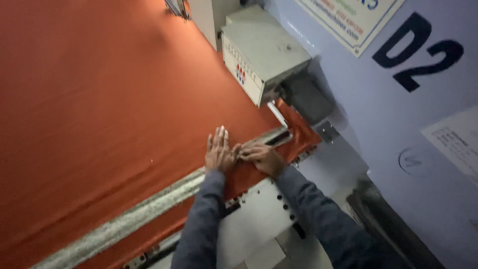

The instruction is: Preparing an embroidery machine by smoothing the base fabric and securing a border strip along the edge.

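A wide sheet of orange-red fabric [99, 99] covers the machine bed. My left hand [218, 152] lies flat on the fabric, fingers together and pointing away from me. My right hand [261, 157] sits just to its right, fingertips pressing the fabric's edge against a grey metal rail [149, 209] that runs diagonally across the bed. The two hands almost touch. A short flap of the fabric [301, 132] runs on past the rail toward the machine's side. Both sleeves are dark blue-grey.
A pale grey control box [261, 50] with small buttons stands just beyond the hands. A lilac wall [398, 129] with a large dark marking and paper notices fills the right. A bare metal plate with bolt holes [259, 219] lies under my forearms.
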